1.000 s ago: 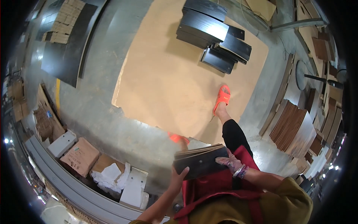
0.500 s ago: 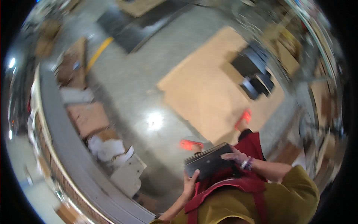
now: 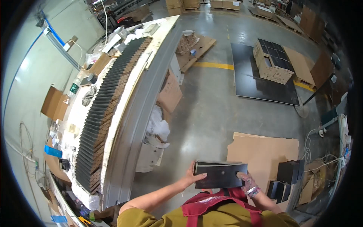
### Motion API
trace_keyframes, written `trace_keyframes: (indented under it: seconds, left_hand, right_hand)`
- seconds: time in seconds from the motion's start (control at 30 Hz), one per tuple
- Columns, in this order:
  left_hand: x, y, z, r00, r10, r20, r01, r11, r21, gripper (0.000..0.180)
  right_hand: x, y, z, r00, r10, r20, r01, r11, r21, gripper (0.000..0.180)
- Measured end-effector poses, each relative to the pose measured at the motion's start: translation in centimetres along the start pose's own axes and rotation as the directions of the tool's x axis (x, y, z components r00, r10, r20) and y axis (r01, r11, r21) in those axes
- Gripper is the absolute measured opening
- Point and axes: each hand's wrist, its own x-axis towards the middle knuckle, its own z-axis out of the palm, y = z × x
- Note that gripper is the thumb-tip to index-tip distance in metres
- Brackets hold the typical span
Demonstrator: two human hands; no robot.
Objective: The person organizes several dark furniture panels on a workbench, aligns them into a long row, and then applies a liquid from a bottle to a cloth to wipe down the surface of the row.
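A small stack of flat black panels [image 3: 220,178] is held level in front of my body, with paler edges showing along its far side. My left hand [image 3: 191,178] grips the left end, its thumb on the top face. On the right end, my right hand [image 3: 247,183] is closed with its thumb on top; its glove looks thin and stained. The fingers beneath the stack are hidden. To my left, a long slanted row of similar black panels [image 3: 107,100] with brown edges lies overlapped on a white-topped workbench [image 3: 120,125].
More black panels [image 3: 288,172] stand on a cardboard sheet [image 3: 257,149] at the right. Farther off, a block of stacked panels [image 3: 278,73] sits on a large black board [image 3: 245,81]. White wrapping and a cardboard box [image 3: 170,94] lie beside the bench. Cables [image 3: 308,147] hang at far right.
My view has swung left and up, bringing the workbench and its panel row into sight. The stack stays in both hands, now held farther from my body.
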Motion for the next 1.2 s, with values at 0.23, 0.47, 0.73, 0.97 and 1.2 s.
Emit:
trace_keyframes:
  seconds: [0.23, 0.47, 0.73, 0.97, 1.2]
  left_hand:
    - [1.9, 11.5, -1.6, 0.998, 0.043, -0.042, -0.043, 0.999, 0.012, 0.108]
    - [7.8, 14.9, -6.8, 0.983, -0.061, -0.171, 0.066, 0.997, 0.026, 0.112]
    - [20.1, 34.0, -11.8, 0.969, -0.236, 0.071, 0.198, 0.917, 0.347, 0.080]
    - [36.7, 39.3, -17.7, 0.683, -0.714, 0.152, 0.479, 0.596, 0.645, 0.099]
    - [44.1, 43.8, -20.8, 0.530, -0.792, 0.304, 0.407, 0.552, 0.728, 0.096]
  right_hand:
    - [8.6, -8.0, 6.3, 0.997, 0.075, -0.020, -0.074, 0.996, 0.059, 0.075]
    - [23.2, -8.1, 6.8, 0.743, -0.380, 0.550, 0.388, 0.915, 0.109, 0.040]
    - [41.0, -16.9, 5.2, 0.824, -0.104, 0.557, 0.106, 0.994, 0.028, 0.060]
    - [47.4, -25.7, 15.9, 0.820, 0.392, 0.418, -0.320, 0.918, -0.233, 0.044]
    - [55.4, -28.0, 20.9, 0.846, 0.299, 0.441, -0.254, 0.954, -0.161, 0.042]
